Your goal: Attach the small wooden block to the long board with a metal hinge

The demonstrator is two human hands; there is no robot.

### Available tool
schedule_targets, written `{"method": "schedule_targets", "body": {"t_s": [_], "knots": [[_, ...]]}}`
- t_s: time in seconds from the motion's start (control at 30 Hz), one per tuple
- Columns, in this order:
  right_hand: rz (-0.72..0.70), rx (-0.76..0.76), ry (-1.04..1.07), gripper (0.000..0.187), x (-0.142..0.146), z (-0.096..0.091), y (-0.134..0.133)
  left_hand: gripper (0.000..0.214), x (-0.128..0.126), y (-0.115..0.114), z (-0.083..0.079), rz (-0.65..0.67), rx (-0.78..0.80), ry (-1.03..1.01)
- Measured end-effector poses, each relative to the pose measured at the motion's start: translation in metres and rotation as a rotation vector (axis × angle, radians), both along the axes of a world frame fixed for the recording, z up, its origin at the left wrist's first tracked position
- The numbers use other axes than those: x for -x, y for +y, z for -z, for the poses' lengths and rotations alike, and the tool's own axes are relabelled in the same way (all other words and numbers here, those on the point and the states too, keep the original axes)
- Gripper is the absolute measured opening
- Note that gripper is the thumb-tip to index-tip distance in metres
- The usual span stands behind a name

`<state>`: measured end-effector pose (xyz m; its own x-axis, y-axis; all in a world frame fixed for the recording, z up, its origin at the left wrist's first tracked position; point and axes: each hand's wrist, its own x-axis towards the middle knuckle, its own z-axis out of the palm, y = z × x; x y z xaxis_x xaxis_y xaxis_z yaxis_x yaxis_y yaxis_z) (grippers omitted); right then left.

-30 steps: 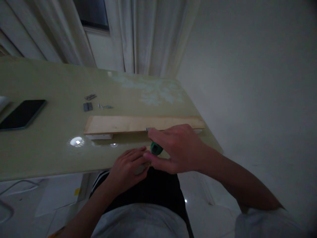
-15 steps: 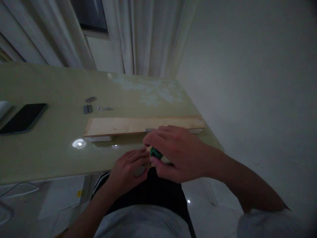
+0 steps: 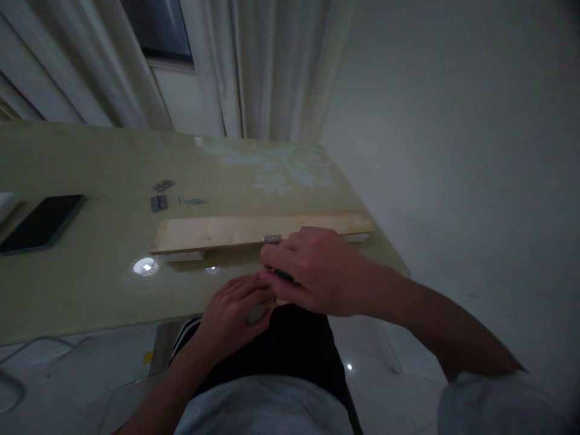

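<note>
A long pale wooden board [image 3: 217,232] lies on the green table [image 3: 90,278], with a small metal hinge [image 3: 272,238] at its near edge. My right hand [image 3: 317,272] is closed over a green-handled tool [image 3: 283,276], mostly hidden under the fingers, just in front of the hinge. At the table's near edge my left hand [image 3: 235,308] is curled around a small pale object [image 3: 256,312] that I cannot make out. The two hands touch.
A dark phone [image 3: 40,222] lies at the left. Spare hinges [image 3: 159,202] and loose screws [image 3: 190,200] sit behind the board. White blocks [image 3: 179,257] prop the board. Curtains hang behind the table, and a wall stands to the right.
My right hand has turned over the green tool, which showed clearly a second ago and is now almost covered. The left hand has stayed put. The view shifted slightly.
</note>
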<state>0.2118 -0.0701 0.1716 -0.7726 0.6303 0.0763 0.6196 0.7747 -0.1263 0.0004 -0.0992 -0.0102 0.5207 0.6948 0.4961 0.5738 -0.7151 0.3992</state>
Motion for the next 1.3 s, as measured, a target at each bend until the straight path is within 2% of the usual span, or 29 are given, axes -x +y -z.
{"method": "schedule_targets", "body": {"t_s": [0.07, 0.1, 0.2, 0.23, 0.27, 0.37, 0.4, 0.43, 0.5, 0.53, 0.57, 0.6, 0.7, 0.73, 0.77, 0.87, 0.9, 0.93, 0.97, 1.03, 1.07, 1.1, 1.13, 1.23, 1.27, 1.3], "knots": [[-0.185, 0.055, 0.072, 0.017, 0.001, 0.000, -0.001, 0.023, 0.000, 0.000, 0.000, 0.002, -0.002, -0.008], [-0.175, 0.046, 0.073, 0.020, 0.001, 0.001, -0.001, 0.022, 0.000, 0.000, 0.001, 0.001, -0.002, -0.008], [0.152, -0.058, -0.032, 0.036, 0.004, 0.001, 0.000, 0.025, 0.001, -0.001, 0.002, 0.009, 0.004, 0.009], [0.201, -0.059, -0.052, 0.038, 0.004, 0.001, 0.000, 0.027, 0.001, -0.001, 0.003, 0.010, 0.005, 0.012], [0.171, -0.032, -0.045, 0.035, 0.003, 0.000, 0.001, 0.029, 0.001, 0.000, 0.003, 0.011, 0.008, 0.013], [-0.135, 0.087, 0.059, 0.019, 0.002, -0.004, 0.004, 0.031, 0.002, 0.000, 0.004, 0.026, 0.005, 0.003], [-0.154, 0.091, 0.061, 0.020, 0.002, -0.005, 0.004, 0.032, 0.002, 0.000, 0.004, 0.028, -0.003, 0.002], [-0.088, 0.065, 0.029, 0.023, 0.003, -0.005, 0.004, 0.031, 0.002, 0.000, 0.005, 0.029, -0.014, 0.003], [0.157, -0.040, -0.079, 0.035, 0.005, -0.003, 0.005, 0.031, 0.002, 0.001, 0.006, 0.030, -0.039, 0.012], [0.230, -0.083, -0.117, 0.040, 0.007, -0.002, 0.005, 0.030, 0.002, 0.001, 0.006, 0.031, -0.047, 0.020], [0.222, -0.104, -0.126, 0.041, 0.008, -0.001, 0.005, 0.028, 0.002, 0.001, 0.007, 0.032, -0.053, 0.027], [0.128, -0.103, -0.108, 0.038, 0.009, -0.001, 0.005, 0.023, 0.003, 0.002, 0.007, 0.033, -0.056, 0.035], [-0.314, -0.040, 0.001, 0.020, 0.009, -0.001, 0.005, 0.006, 0.004, 0.003, 0.008, 0.028, -0.064, 0.051], [-0.351, -0.034, 0.017, 0.020, 0.008, -0.001, 0.005, 0.007, 0.004, 0.003, 0.008, 0.030, -0.071, 0.052], [-0.290, -0.045, 0.012, 0.024, 0.008, 0.000, 0.006, 0.007, 0.005, 0.003, 0.008, 0.037, -0.080, 0.051], [0.173, -0.125, -0.088, 0.051, 0.010, 0.002, 0.008, 0.020, 0.005, 0.003, 0.009, 0.072, -0.115, 0.039], [0.253, -0.137, -0.117, 0.055, 0.011, 0.003, 0.009, 0.023, 0.005, 0.003, 0.010, 0.077, -0.121, 0.038], [0.236, -0.136, -0.124, 0.052, 0.012, 0.003, 0.009, 0.021, 0.005, 0.003, 0.011, 0.075, -0.118, 0.043], [0.125, -0.121, -0.111, 0.044, 0.014, 0.003, 0.008, 0.015, 0.005, 0.003, 0.012, 0.070, -0.115, 0.049], [-0.206, -0.081, -0.053, 0.026, 0.014, 0.001, 0.006, 0.011, 0.005, 0.003, 0.014, 0.052, -0.109, 0.060], [-0.313, -0.066, -0.024, 0.022, 0.014, 0.000, 0.005, 0.014, 0.006, 0.003, 0.014, 0.049, -0.110, 0.062], [-0.333, -0.062, -0.012, 0.022, 0.014, -0.001, 0.005, 0.014, 0.006, 0.003, 0.014, 0.051, -0.114, 0.063], [-0.262, -0.068, -0.019, 0.026, 0.013, -0.001, 0.006, 0.012, 0.006, 0.003, 0.013, 0.056, -0.120, 0.061], [0.121, -0.113, -0.099, 0.045, 0.012, 0.001, 0.008, 0.016, 0.004, 0.002, 0.010, 0.068, -0.126, 0.048], [0.143, -0.112, -0.109, 0.045, 0.011, 0.001, 0.009, 0.017, 0.003, 0.001, 0.009, 0.062, -0.117, 0.044], [0.086, -0.095, -0.103, 0.041, 0.011, 0.002, 0.008, 0.014, 0.002, 0.000, 0.009, 0.054, -0.105, 0.041]]}}
